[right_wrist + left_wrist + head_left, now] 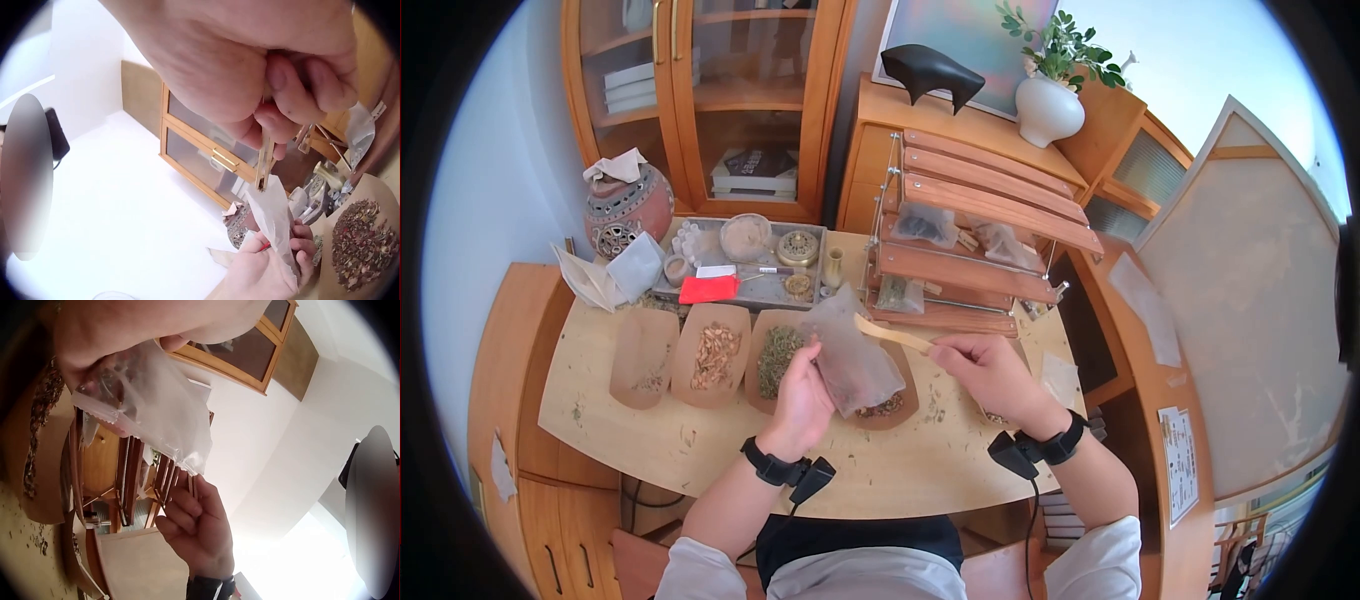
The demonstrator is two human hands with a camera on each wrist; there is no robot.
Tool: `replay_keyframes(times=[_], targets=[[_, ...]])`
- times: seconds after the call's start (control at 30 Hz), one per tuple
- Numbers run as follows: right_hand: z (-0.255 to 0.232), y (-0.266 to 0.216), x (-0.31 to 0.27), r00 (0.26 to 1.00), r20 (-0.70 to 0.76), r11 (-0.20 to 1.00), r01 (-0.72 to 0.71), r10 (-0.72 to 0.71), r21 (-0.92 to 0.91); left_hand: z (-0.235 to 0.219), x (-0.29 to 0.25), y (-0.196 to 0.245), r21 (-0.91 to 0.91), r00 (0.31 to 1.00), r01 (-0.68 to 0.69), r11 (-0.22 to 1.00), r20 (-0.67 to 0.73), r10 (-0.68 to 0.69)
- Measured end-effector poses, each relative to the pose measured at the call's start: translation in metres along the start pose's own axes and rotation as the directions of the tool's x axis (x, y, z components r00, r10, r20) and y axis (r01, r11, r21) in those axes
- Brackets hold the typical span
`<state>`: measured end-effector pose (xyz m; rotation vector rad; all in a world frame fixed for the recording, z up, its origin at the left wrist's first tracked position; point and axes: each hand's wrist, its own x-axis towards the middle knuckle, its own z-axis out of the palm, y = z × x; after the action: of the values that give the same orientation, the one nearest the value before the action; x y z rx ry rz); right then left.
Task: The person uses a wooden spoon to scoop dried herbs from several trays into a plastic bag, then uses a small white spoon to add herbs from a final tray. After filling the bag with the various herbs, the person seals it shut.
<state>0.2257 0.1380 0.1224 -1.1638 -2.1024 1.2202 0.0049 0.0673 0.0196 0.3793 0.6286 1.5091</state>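
Note:
The left hand (798, 405) holds a translucent pouch (847, 352) upright, thumb on its near side; in the left wrist view the pouch (169, 403) hangs from that hand's grip. Pinched in the right hand (995, 380) is a light wooden scoop (890, 335), its tip at the pouch's upper part. The right wrist view shows the scoop (265, 162) pointing at the pouch (273, 215), a little dark matter at its tip. Below the pouch is a paper tray of mixed dried flakes (362, 250).
Paper trays with wood-like chips (715, 358), green dried herb (778, 362) and sparse bits (643, 368) stand to the left. Behind them is a grey tray (745, 290) with small vessels and a red packet (709, 289). A slatted wooden rack (960, 262) holding bags stands at the back right.

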Motion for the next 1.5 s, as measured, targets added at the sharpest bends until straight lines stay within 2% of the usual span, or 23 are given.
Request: replay_keyframes(times=[0.07,0.2,0.3,0.4,0.47,0.53,0.63,0.87,0.97,1.07,1.17,1.23,1.3,1.4,1.5], targets=[[0.004,-0.006,-0.003,1.0,-0.017,0.996,-0.007,0.006,-0.088,-0.002,0.001,-0.001,0.001,0.999,0.015,1.0,0.032,-0.015],[0.003,-0.014,-0.012,0.998,-0.063,0.975,-0.013,-0.001,-0.223,-0.001,-0.001,0.0,-0.001,1.0,0.004,1.0,-0.002,-0.004],[-0.006,-0.017,-0.019,0.995,-0.099,0.988,-0.013,-0.002,-0.156,-0.001,-0.001,-0.001,-0.044,0.999,0.002,0.999,-0.04,-0.003],[-0.017,0.006,-0.022,0.99,-0.119,0.979,0.046,-0.07,-0.196,-0.003,0.001,-0.001,-0.106,0.993,-0.053,0.993,-0.109,0.042],[-0.017,0.013,-0.024,0.998,-0.064,0.958,-0.046,0.029,-0.283,-0.001,0.0,0.001,-0.135,0.989,-0.071,0.988,-0.142,0.051],[-0.015,0.04,-0.021,0.985,0.016,0.907,-0.149,0.169,-0.395,-0.009,0.004,-0.003,-0.129,0.99,-0.091,0.987,-0.119,0.075],[-0.003,0.062,-0.019,0.967,0.054,0.85,-0.19,0.247,-0.491,-0.01,0.004,-0.004,-0.125,0.988,-0.107,0.986,-0.125,0.092],[0.029,0.071,-0.003,0.986,0.088,0.9,-0.091,0.142,-0.426,-0.005,0.002,-0.002,-0.115,0.992,-0.094,0.989,-0.098,0.083],[0.044,0.061,0.005,0.983,0.047,0.856,-0.133,0.18,-0.499,-0.012,0.005,-0.005,-0.147,0.988,-0.116,0.982,-0.113,0.1],[0.054,0.045,0.004,0.989,-0.022,0.871,-0.142,0.149,-0.47,-0.015,0.007,-0.004,-0.168,0.981,-0.157,0.973,-0.138,0.134],[0.06,0.083,0.014,0.996,-0.026,0.911,-0.086,0.082,-0.404,-0.013,0.008,-0.001,-0.161,0.963,-0.232,0.959,-0.178,0.203],[0.057,0.094,0.015,0.994,0.02,0.963,-0.098,0.107,-0.249,-0.008,0.003,0.001,-0.173,0.956,-0.228,0.958,-0.228,0.186],[0.05,0.092,0.017,0.986,0.046,0.986,-0.155,0.158,-0.062,-0.011,0.002,0.0,-0.171,0.962,-0.219,0.961,-0.202,0.183],[0.037,0.081,0.011,0.977,0.037,0.976,-0.211,0.209,0.063,-0.016,0.006,0.0,-0.17,0.966,-0.219,0.961,-0.173,0.19],[0.022,0.069,0.005,0.981,0.012,0.975,-0.194,0.194,0.111,-0.014,0.005,0.0,-0.161,0.973,-0.185,0.969,-0.168,0.158]])
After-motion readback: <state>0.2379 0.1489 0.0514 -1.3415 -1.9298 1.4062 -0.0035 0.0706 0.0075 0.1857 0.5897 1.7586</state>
